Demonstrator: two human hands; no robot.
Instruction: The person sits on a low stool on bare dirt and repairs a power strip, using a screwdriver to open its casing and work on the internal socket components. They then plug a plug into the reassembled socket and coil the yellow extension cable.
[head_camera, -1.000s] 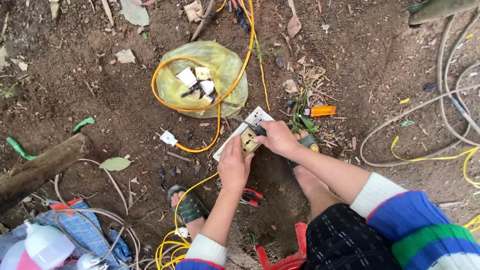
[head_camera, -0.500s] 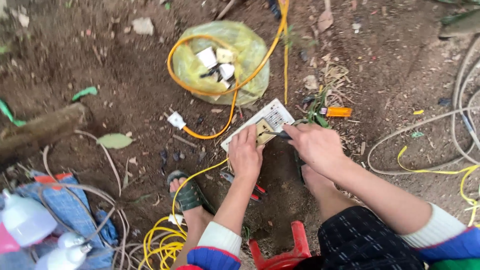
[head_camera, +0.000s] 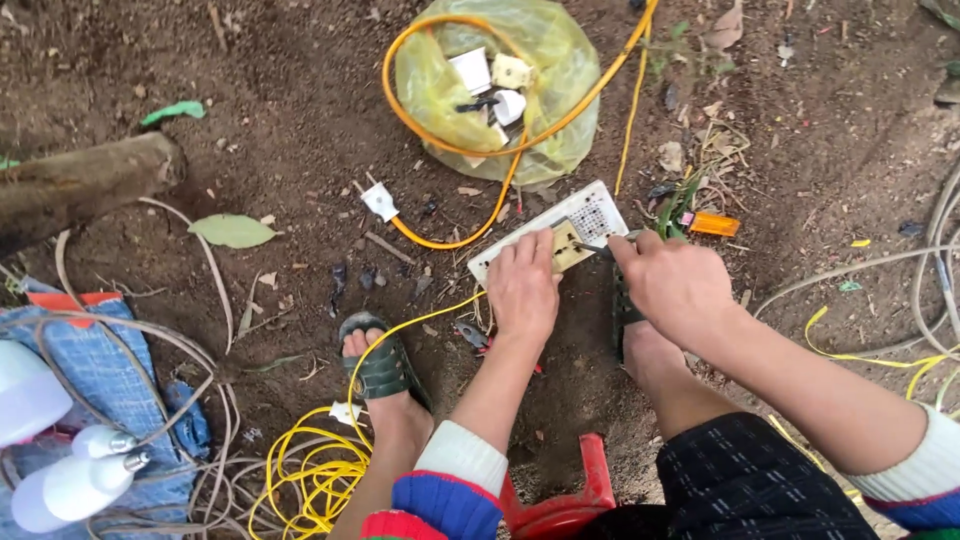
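A white rectangular socket strip lies on the dirt in front of me, with a yellowish insert at its middle. My left hand presses down on the strip's near edge, fingers on the insert. My right hand grips a thin dark screwdriver whose tip points at the insert. A yellow cable with a white plug runs beside the strip. My sandalled left foot rests on the ground below.
A yellow plastic bag holding white electrical parts lies beyond the strip. A log is at left, coiled yellow wire near my foot, red-handled pliers, an orange tool, a red stool, grey cables at right.
The view has shifted closer and downward. My right hand has moved from over the strip to its right side, now holding the screwdriver against the insert; my left hand stays on the strip.
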